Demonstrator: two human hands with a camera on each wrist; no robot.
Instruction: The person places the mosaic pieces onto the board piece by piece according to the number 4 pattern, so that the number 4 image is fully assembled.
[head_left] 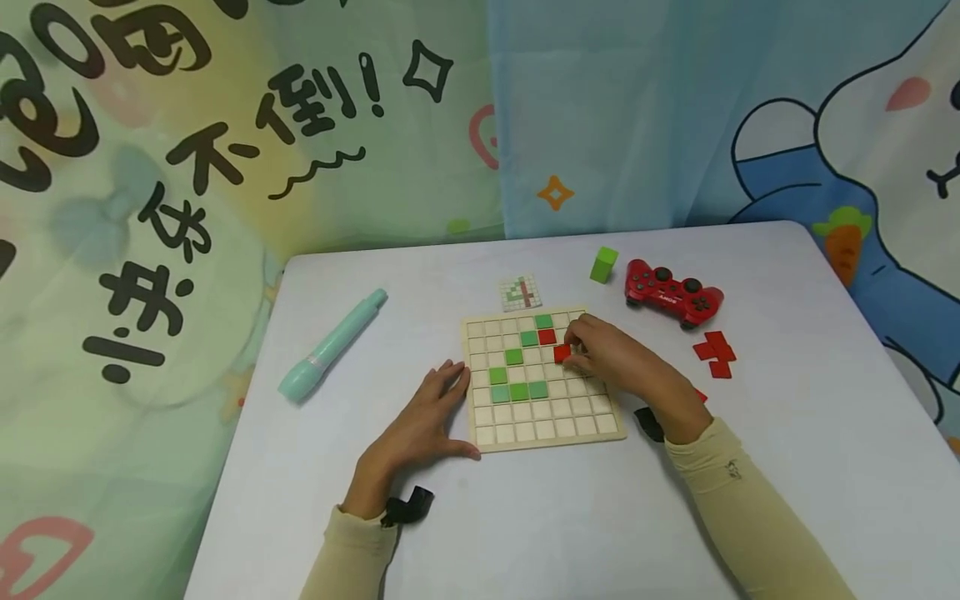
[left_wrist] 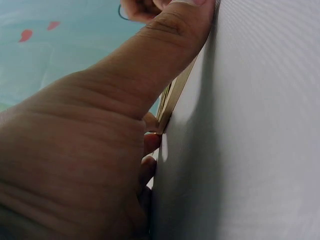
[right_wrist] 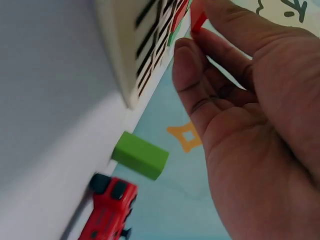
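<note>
Mint-green, a pen (head_left: 332, 344) lies at the table's (head_left: 525, 517) left. Next, the left hand (head_left: 420, 425) rests flat with straight, slightly spread fingers against the wooden grid board's (head_left: 542, 417) left edge. On the board's upper right, the right hand (head_left: 615, 358) pinches a red tile (head_left: 561, 353) beside green tiles (head_left: 519, 391). Farther right lie a red gamepad (head_left: 672, 292) and loose red pieces (head_left: 716, 353).
</note>
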